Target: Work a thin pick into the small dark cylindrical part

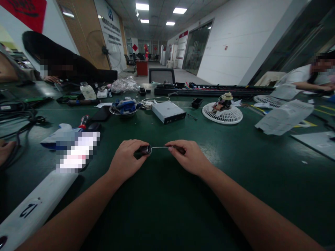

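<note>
My left hand (127, 158) is closed round a short dark cylinder (146, 150) with a shiny rim at its right end. Its kind does not show clearly. Opposite, my right hand (190, 157) pinches a thin screwdriver (159, 147) with a dark handle, mostly hidden by the fingers. The screwdriver's metal shaft points left and reaches the rim of the cylinder; whether the tip goes inside or only lies behind it, I cannot tell. Both hands are just above the dark green table (162, 202), near its middle.
Ahead lie a grey disc drive (169, 111), a bowl (124, 111) with blue items and a white fan grille (222, 116). To the left are a lit phone (78, 151), a white power strip (39, 207), a red-handled tool (85, 121) and cables. People sit at both far sides.
</note>
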Available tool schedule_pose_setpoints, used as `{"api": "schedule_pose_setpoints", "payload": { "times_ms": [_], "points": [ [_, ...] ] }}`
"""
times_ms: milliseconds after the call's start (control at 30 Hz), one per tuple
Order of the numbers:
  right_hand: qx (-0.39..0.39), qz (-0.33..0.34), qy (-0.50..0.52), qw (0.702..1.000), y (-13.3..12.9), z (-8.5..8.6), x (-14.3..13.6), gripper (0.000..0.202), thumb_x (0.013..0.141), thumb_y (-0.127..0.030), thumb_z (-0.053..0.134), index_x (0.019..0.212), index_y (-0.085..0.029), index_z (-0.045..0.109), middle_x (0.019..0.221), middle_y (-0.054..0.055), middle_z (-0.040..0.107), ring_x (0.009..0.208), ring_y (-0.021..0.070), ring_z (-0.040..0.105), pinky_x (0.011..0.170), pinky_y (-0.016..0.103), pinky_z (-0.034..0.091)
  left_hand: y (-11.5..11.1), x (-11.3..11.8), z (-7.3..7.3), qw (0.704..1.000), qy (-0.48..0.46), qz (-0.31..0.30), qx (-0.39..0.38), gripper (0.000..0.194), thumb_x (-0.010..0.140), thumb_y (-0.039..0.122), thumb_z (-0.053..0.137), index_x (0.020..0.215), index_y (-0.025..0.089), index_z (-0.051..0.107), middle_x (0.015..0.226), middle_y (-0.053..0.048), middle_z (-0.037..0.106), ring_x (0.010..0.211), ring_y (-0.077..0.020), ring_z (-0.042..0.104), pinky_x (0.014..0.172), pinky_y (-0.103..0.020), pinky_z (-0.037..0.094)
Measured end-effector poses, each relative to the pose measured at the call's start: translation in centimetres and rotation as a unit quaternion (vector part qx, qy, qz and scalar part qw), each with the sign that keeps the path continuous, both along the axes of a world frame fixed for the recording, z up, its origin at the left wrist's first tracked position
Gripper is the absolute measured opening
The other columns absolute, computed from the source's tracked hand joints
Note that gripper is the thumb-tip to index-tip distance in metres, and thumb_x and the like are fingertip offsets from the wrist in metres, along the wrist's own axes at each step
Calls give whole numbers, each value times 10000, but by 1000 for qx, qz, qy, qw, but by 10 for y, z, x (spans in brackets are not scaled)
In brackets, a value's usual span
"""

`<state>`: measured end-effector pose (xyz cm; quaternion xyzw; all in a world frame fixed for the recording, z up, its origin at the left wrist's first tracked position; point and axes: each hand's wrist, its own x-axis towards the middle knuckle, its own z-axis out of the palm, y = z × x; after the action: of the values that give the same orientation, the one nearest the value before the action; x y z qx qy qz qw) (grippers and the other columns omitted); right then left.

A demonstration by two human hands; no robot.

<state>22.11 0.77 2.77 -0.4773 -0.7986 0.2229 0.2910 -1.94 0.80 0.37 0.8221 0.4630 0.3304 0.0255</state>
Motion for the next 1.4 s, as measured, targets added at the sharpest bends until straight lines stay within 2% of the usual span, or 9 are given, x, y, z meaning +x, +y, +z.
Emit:
{"api": "schedule_pose_setpoints", "payload": {
  "times_ms": [167,333,467,633,767,900,1067,1300,1400],
  "points": [
    [-40,37,22,998,-2,-1,-2,251,896,-274,532,1008,-191,740,707,16,683,554,116,519,545,263,379,0,0,0,1000,2,-7,-4,230,786,177,684,1010,225,665,957,-26,709,891,-237,638,798,-412,475],
    [-32,-9,10,999,-1,-2,-1,272,898,-301,534,1030,-178,736,736,30,690,575,123,536,551,267,380,-1,1,0,1000,12,-25,0,239,789,184,692,1023,220,664,990,-27,714,920,-237,637,828,-419,460],
    [-66,48,-2,997,-1,-1,-1,268,908,-298,521,1015,-177,735,701,18,676,547,114,523,536,260,377,-1,1,1,1000,11,-28,4,222,782,173,691,1000,211,672,967,-27,718,905,-234,641,822,-418,463],
    [-29,5,-19,999,-2,0,-1,270,907,-323,526,1021,-196,735,777,38,709,611,138,573,570,276,405,-1,3,2,999,16,-43,7,220,787,155,671,998,217,679,995,-36,721,928,-244,647,832,-435,465],
    [-63,47,-16,997,-2,0,-1,267,909,-307,521,1010,-179,732,736,28,703,566,124,557,547,270,401,-1,3,2,999,17,-41,1,226,790,153,673,1007,220,676,998,-35,721,931,-242,647,838,-437,464],
    [-41,2,-19,999,-1,-1,-1,259,906,-317,530,990,-182,734,758,39,709,591,132,567,563,279,407,-1,2,0,999,19,-48,4,229,799,148,658,1012,230,680,1012,-34,721,944,-240,645,842,-437,463],
    [-89,31,-3,996,1,-4,-1,265,911,-320,518,971,-171,729,743,31,699,593,126,578,547,264,403,-1,2,1,999,14,-45,3,235,785,143,665,1004,225,680,1006,-38,723,938,-245,647,838,-440,464],
    [-62,8,-29,998,-1,-3,-3,275,906,-348,523,918,-177,738,681,23,680,536,123,541,519,264,363,-1,1,0,999,12,-42,3,252,775,131,670,1007,227,676,1013,-37,721,949,-244,645,841,-434,463],
    [-45,-32,-41,998,-2,-2,-4,291,905,-366,520,912,-179,743,711,42,692,566,139,559,531,274,366,0,1,-1,999,14,-39,4,242,781,141,674,1008,224,678,1011,-41,722,947,-244,646,839,-430,462]
  ]
}}
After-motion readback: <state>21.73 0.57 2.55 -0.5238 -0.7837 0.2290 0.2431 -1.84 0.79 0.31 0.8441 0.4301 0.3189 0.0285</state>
